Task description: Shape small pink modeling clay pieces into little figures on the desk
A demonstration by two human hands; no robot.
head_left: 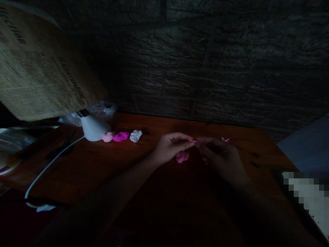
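Note:
Between the fingertips of both hands is a small, thin piece of pink modelling clay (193,140). My left hand (171,145) pinches one end of it, thumb against fingers. The other end sits at the closed fingertips of my right hand (222,154). Just below my hands, a darker pink lump of clay (182,156) rests on the wooden table. Beyond my right hand lies a small branched pink clay piece (225,139). Dim light hides the finer details of my fingers.
Pale pink (108,136), magenta (121,136) and white clay lumps (135,136) stand in a row beside a white lamp base (92,127). Its newsprint shade (51,68) leans in at upper left. A white cord (48,164) crosses the wooden table (97,171). A brick-patterned wall (180,82) rises behind.

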